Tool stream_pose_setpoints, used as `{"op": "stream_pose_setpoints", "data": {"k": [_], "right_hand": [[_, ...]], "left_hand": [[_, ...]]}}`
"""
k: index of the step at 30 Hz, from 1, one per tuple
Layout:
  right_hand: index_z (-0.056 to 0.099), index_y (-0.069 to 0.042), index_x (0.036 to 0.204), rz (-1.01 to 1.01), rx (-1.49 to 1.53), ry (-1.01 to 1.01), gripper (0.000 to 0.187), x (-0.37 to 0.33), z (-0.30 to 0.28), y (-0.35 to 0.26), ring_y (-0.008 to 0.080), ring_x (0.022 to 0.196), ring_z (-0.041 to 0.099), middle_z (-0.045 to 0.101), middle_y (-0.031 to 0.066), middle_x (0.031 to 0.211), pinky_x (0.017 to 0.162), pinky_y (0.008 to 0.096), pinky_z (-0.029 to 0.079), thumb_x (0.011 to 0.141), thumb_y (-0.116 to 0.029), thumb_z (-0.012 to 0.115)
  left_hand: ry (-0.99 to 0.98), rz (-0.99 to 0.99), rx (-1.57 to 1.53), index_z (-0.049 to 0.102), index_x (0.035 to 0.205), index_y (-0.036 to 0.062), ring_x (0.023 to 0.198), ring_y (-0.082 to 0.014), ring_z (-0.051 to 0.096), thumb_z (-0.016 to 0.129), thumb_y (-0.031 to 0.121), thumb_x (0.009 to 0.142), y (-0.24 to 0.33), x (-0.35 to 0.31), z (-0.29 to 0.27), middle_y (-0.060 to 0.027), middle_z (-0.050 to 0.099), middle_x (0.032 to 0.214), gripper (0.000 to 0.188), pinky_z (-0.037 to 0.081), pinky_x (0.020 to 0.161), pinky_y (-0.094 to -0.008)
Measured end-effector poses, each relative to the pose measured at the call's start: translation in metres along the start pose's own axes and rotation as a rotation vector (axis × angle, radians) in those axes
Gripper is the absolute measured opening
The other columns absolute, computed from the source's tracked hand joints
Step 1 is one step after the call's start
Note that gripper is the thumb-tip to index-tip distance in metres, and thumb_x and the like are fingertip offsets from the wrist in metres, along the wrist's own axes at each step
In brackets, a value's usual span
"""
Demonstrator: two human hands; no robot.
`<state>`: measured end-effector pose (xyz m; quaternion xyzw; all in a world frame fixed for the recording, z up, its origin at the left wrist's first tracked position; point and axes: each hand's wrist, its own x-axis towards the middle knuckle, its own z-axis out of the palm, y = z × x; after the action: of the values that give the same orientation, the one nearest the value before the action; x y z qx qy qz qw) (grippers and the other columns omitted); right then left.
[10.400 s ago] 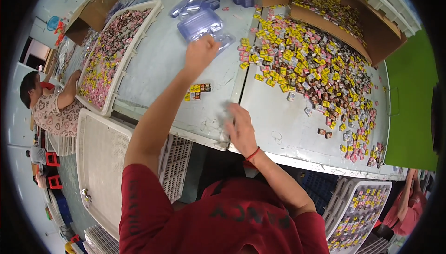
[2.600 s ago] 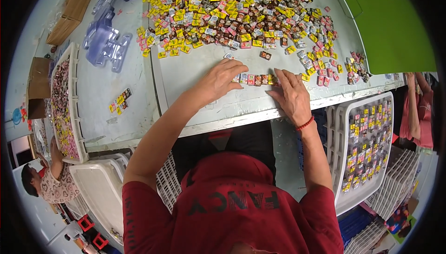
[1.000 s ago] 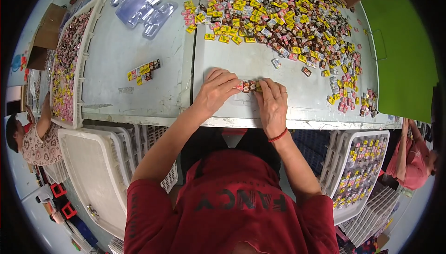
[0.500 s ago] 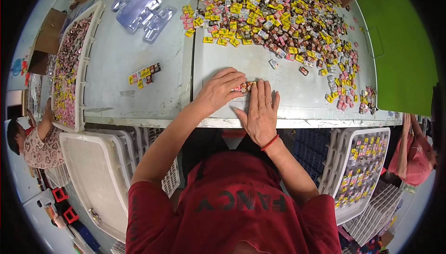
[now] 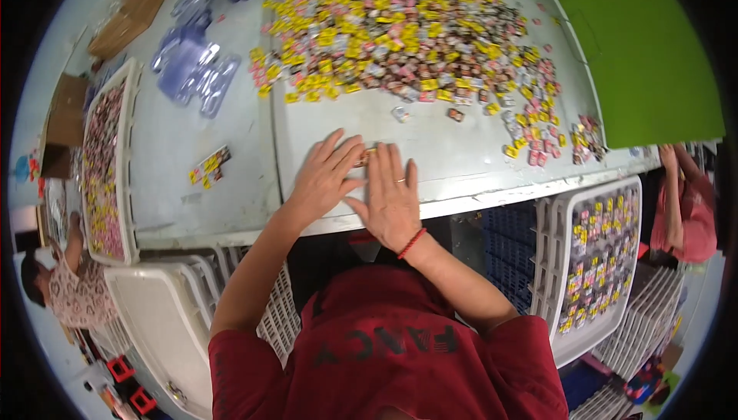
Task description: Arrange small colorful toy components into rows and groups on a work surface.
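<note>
My left hand (image 5: pixel 323 178) and my right hand (image 5: pixel 390 199) lie flat side by side on the pale table (image 5: pixel 231 120), fingers spread. Between them a small group of wrapped candies (image 5: pixel 364 157) peeks out, mostly covered by my fingers. My right wrist wears a red bracelet. A big heap of small yellow, pink and brown wrapped candies (image 5: pixel 400 36) spreads across the far half of the table. Two loose candies (image 5: pixel 427 114) lie just beyond my hands.
A short row of candies (image 5: pixel 209 168) lies at left. Clear plastic blister trays (image 5: pixel 192 74) sit far left. White crates with candies stand at left (image 5: pixel 108 159) and lower right (image 5: pixel 600 258). A green sheet (image 5: pixel 638 51) is at right. Other people work at lower left (image 5: pixel 69 297) and right (image 5: pixel 680 205).
Both hands have flattened and slid toward the table edge, covering the candy group more fully. The view has swung, so the heap and trays sit differently in the picture.
</note>
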<state>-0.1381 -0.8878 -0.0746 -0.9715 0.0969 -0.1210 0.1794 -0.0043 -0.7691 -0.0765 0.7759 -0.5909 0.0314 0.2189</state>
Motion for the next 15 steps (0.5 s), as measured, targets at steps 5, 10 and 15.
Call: {"op": "stream_pose_setpoints", "data": {"k": [5,10,15], "right_hand": [[0.032,0.007,0.140,-0.018,0.048,0.037,0.085,-0.002,0.002,0.002,0.0402,0.137,0.030,0.033,0.0262,0.145,0.104,0.0594,0.028,0.083,-0.047,0.063],[0.035,0.003,0.139,0.011,0.008,0.210,0.080,0.000,-0.023,0.033,0.0419,0.132,0.034,0.037,0.0257,0.141,0.103,0.0577,0.030,0.082,-0.043,0.065],[0.058,0.000,0.116,0.209,-0.220,0.434,0.043,0.011,-0.058,0.141,0.0358,0.104,0.052,0.060,0.0176,0.111,0.091,0.0475,0.038,0.081,-0.024,0.068]], "left_hand": [[-0.142,0.025,0.022,0.044,0.134,-0.0021,0.133,-0.0372,0.034,0.066,0.027,0.079,0.000,0.002,-0.010,-0.0133,0.040,0.144,0.066,0.030,0.106,-0.0476],[-0.023,-0.028,-0.009,0.046,0.131,-0.0025,0.130,-0.0408,0.036,0.063,0.021,0.083,0.011,0.013,-0.016,-0.0176,0.044,0.137,0.056,0.033,0.104,-0.0492],[0.116,-0.051,-0.116,0.062,0.100,0.0034,0.096,-0.0318,0.059,0.071,0.023,0.079,0.035,0.070,0.017,-0.0121,0.060,0.101,0.031,0.050,0.080,-0.0398]]}}
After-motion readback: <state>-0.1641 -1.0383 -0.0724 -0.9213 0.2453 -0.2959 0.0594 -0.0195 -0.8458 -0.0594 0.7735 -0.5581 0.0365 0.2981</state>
